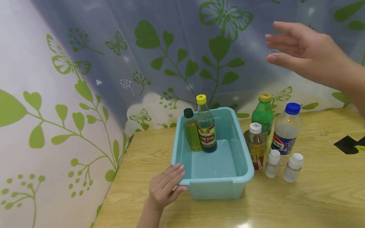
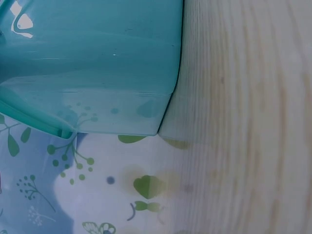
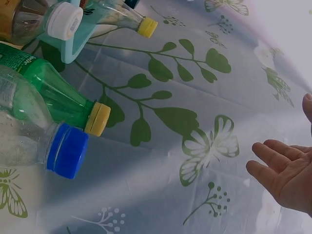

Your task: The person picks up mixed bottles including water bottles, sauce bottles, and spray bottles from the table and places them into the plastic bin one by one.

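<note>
My left hand [image 1: 166, 185] holds the near left corner of a light blue plastic basin [image 1: 214, 190], fingers over the rim and thumb along the front. Inside the basin, at its left side, a black-capped bottle of yellow-green liquid [image 1: 194, 136] stands beside a dark sauce bottle with a yellow cap [image 1: 207, 136]. High above the table on the right, my right hand [image 1: 305, 47] is raised with its fingers extended and nothing in it. The right wrist view shows that same hand [image 3: 287, 175] apart from the bottles. The left wrist view shows the basin's side [image 2: 112, 58] but no fingers.
Right of the basin stand a white-capped brown bottle [image 1: 256, 148], a green bottle [image 1: 263, 114], a blue-capped Pepsi bottle [image 1: 286, 133] and two small white-capped bottles [image 1: 272, 164]. The wooden table [image 1: 322, 202] meets a leaf-and-butterfly patterned curtain [image 1: 171, 82].
</note>
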`<state>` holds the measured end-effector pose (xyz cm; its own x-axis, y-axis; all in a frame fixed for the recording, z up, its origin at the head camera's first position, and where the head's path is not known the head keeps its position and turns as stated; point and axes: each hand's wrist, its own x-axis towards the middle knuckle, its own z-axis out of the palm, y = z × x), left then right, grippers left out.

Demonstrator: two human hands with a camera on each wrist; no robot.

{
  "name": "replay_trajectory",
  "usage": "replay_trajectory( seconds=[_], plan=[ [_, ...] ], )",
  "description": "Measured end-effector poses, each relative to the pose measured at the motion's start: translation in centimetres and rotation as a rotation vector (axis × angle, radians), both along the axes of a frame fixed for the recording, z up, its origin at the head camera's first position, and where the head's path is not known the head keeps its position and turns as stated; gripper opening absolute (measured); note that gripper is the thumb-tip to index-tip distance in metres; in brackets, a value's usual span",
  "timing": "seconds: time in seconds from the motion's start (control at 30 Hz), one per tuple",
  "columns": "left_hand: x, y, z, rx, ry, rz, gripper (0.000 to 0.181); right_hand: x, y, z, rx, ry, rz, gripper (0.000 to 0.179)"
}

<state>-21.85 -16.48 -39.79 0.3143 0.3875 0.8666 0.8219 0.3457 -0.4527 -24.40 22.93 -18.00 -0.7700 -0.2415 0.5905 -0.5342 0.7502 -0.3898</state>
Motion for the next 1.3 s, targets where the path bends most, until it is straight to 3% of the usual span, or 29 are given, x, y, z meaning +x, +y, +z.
replay_trajectory(
  seconds=[0.2, 0.53, 0.77, 1.1, 1.3],
  plan=[
    [0.0, 0.1, 0.1, 0.005, 0.001, -0.003, 0.038, 0.4, 2.2, -0.3, -0.125, -0.004, -0.014, 0.061],
    [0.0, 0.0, 0.2, 0.004, -0.002, 0.002, 0.038, 0.9, 4.4, -1.5, -0.195, -0.007, -0.008, 0.059],
    [0.1, 0.0, 0.2, 0.002, -0.006, 0.007, 0.038, 1.5, 4.8, -3.5, -0.144, -0.035, -0.052, 0.062],
    [-0.1, -0.1, 0.2, -0.005, -0.001, 0.008, 0.038, 2.0, 4.4, -6.0, -0.156, -0.136, -0.106, 0.064],
    [0.0, -0.1, 0.2, -0.006, 0.001, 0.005, 0.038, 2.3, 4.2, -6.7, -0.040, -0.110, -0.179, 0.070]
  ],
)
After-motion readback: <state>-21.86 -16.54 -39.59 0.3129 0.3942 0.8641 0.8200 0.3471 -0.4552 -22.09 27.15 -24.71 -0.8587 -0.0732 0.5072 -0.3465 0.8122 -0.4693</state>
